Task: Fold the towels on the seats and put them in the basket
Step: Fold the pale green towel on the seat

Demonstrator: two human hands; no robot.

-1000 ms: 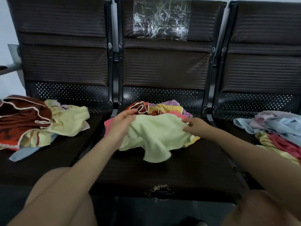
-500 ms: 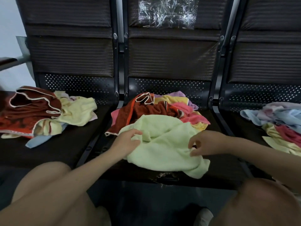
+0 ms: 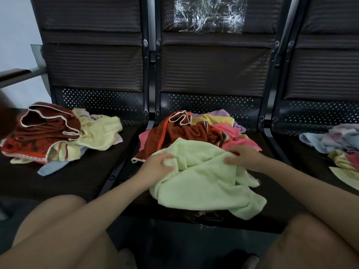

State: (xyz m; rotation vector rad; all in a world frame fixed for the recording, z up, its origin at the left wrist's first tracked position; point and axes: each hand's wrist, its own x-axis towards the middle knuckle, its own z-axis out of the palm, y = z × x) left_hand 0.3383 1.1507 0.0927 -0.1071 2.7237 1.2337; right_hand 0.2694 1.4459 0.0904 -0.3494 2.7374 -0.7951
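Both hands close on a pale green towel [image 3: 204, 179] at the front edge of the bench's middle seat [image 3: 124, 183]: the left hand [image 3: 158, 166] bunches a fold of it between curled fingers and thumb, while the right hand [image 3: 242, 157] grips the cloth's far side, fingers tucked into the pile. The towel lies crumpled and unfolded, its lower corner spilling over the seat's front edge towards the person's knees. Just behind it, towards the backrest, a heap of loose towels [image 3: 204, 129] in rust, pink, yellow and lilac waits its turn. On the left seat a second heap [image 3: 58, 136], rust-brown and pale yellow with a blue one beneath, sits near the rear. On the right seat a third pile [image 3: 334, 144] of blue, pink and yellow cloths runs off the edge of view. A sheet of crinkled clear plastic [image 3: 209, 14] clings to the middle backrest. No basket is in sight and no folded towel can be seen, so the job appears barely begun: this first towel wants flattening and folding, and three heaps remain.
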